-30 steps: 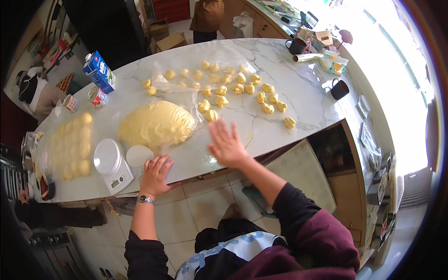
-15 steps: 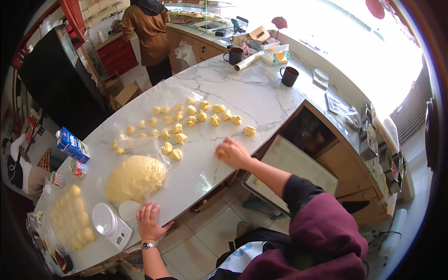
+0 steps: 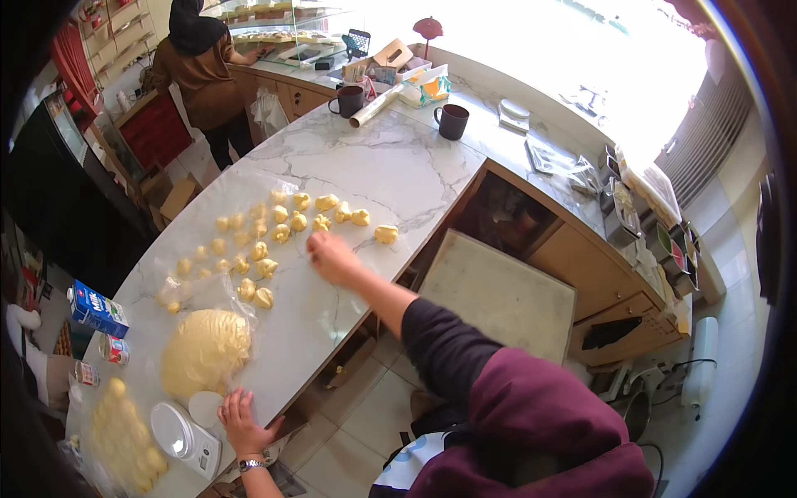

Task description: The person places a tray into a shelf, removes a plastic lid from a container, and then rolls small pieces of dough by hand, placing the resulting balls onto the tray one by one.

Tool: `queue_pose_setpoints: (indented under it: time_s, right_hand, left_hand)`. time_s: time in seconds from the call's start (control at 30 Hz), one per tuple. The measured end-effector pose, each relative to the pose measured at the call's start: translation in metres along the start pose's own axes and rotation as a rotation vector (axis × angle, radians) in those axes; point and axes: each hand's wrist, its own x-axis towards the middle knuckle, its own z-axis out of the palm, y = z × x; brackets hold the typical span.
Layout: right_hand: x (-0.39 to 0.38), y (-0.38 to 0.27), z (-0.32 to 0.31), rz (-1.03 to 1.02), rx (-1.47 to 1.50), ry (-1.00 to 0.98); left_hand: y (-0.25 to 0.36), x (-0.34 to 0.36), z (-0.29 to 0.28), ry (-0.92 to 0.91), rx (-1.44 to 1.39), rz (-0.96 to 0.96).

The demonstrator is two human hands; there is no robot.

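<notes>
My right hand [image 3: 334, 259] is over the marble counter, fingers curled and slightly blurred, just nearer to me than the loose dough pieces. Earlier, yellow dough showed in its fingers; now they hide it. Lumpy yellow dough pieces [image 3: 385, 234] lie in uneven rows beyond, with smoother ones on clear plastic. My left hand [image 3: 243, 424], with a watch on the wrist, rests with fingers spread at the counter's front edge. It is beside a white disc [image 3: 205, 409] and a white kitchen scale [image 3: 187, 438]. Just beyond sits a large dough mound [image 3: 206, 353], partly under plastic.
Several dough balls [image 3: 124, 436] lie under plastic at the left. A blue milk carton [image 3: 98, 310] and cans [image 3: 114, 349] stand beyond. Two dark mugs [image 3: 451, 121] are at the back. A tray [image 3: 498, 299] sits below counter height at right. Another person [image 3: 199, 75] stands far left.
The view has swung, so the counter's things sit further left. My right hand has moved slightly away from me, toward the dough pieces. My left hand stays by the scale.
</notes>
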Motion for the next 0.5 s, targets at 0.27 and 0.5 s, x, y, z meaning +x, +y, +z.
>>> queue_pose_setpoints:
  time_s: [0.27, 0.5]
  right_hand:
    - [-0.023, 0.017, -0.039, -0.134, -0.044, -0.099]
    - [-0.045, -0.058, 0.013, -0.131, 0.321, -0.468]
  left_hand:
    - [-0.004, -0.004, -0.012, -0.006, -0.002, -0.021]
    - [-0.019, -0.023, -0.024, 0.006, 0.066, -0.031]
